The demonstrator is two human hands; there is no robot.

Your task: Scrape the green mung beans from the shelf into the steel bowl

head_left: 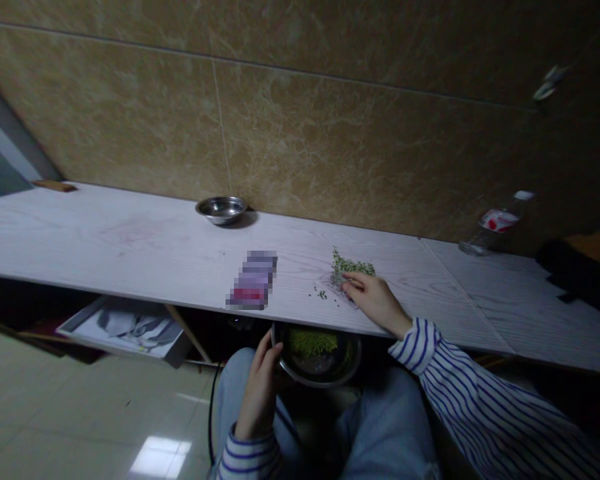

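My left hand (264,383) grips the left side of a metal bowl (317,385), thumb at the rim. The bowl sits below the table edge, between my knees, with small green beans (314,341) inside it. On the tabletop my right hand (373,297) is closed, thumb and fingers pinched together on a see-through, crinkled piece of plastic (338,279). A pile of green beans (355,265) lies just beyond those fingers, partly hidden by them. A few loose beans (322,294) are scattered to the left of the plastic.
On the white wood-grain table (145,267) lies a blurred-out purple item (253,280). A small steel bowl (222,211) stands near the wall. A plastic bottle (497,223) and dark cloth (580,273) are at the right. An open drawer (130,330) juts out below left.
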